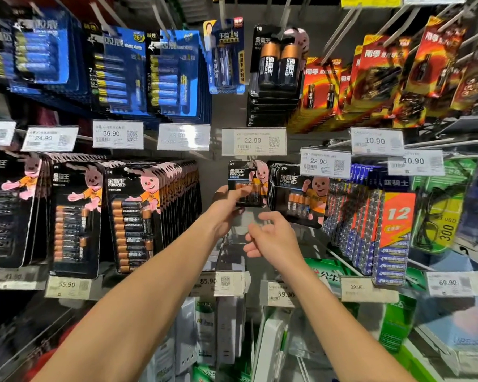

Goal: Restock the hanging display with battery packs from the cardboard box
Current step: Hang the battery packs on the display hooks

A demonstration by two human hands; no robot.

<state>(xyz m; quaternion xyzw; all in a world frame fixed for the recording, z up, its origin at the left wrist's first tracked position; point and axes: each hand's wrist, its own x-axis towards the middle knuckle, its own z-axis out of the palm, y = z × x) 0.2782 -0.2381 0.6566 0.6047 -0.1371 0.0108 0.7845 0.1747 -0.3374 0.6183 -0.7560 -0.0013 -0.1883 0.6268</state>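
Note:
My left hand [226,208] pinches the lower left corner of a small black Duracell battery pack [247,181], held up against the display just under the 22.90 price tag [254,141]. My right hand [271,238] hovers just below it with loosely curled fingers and holds nothing. A row of the same kind of Duracell packs [301,197] hangs right next to it. The cardboard box is out of view.
Big Duracell packs [133,219] hang in dense rows at left, blue packs [171,73] above, red packs [384,75] upper right, blue 12-packs [389,238] at right. Price tags line the hook ends. White and green boxed goods [218,334] sit below.

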